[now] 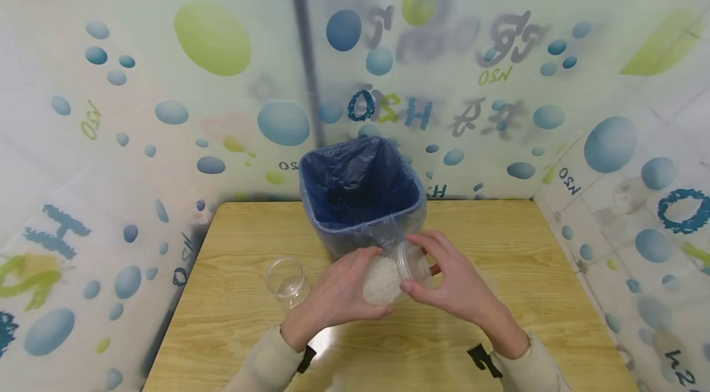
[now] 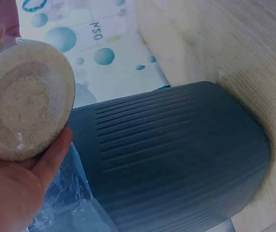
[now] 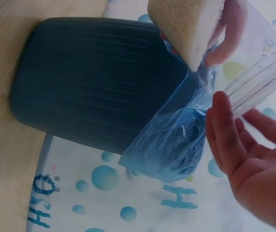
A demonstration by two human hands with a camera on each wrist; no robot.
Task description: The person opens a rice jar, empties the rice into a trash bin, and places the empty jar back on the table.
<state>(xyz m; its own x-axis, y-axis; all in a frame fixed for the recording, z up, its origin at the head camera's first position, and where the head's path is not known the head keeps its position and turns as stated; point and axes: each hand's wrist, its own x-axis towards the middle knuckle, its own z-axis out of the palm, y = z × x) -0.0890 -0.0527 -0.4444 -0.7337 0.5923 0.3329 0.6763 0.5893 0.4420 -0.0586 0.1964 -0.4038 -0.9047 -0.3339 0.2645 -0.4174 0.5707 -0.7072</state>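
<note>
A clear jar (image 1: pixel 381 282) partly filled with white, rice-like grains lies tipped on its side in front of the bin. My left hand (image 1: pixel 339 293) grips its filled end, the thumb on the near side; in the left wrist view the round base (image 2: pixel 24 104) shows grains pressed against it. At the ridged clear end (image 3: pixel 261 82), my right hand (image 1: pixel 457 278) holds on with thumb and fingers. Whether that end is a separate lid or container, I cannot tell. Left of my left hand, a clear cup-like container (image 1: pixel 286 281) stands on the table.
Just beyond my hands is a dark blue-grey bin (image 2: pixel 176 154), with a blue plastic liner (image 3: pixel 172 145) folded over its rim. It stands on the wooden table (image 1: pixel 244 238). A patterned curtain or sheet (image 1: pixel 222 96) with blue and green spots closes off the back and sides.
</note>
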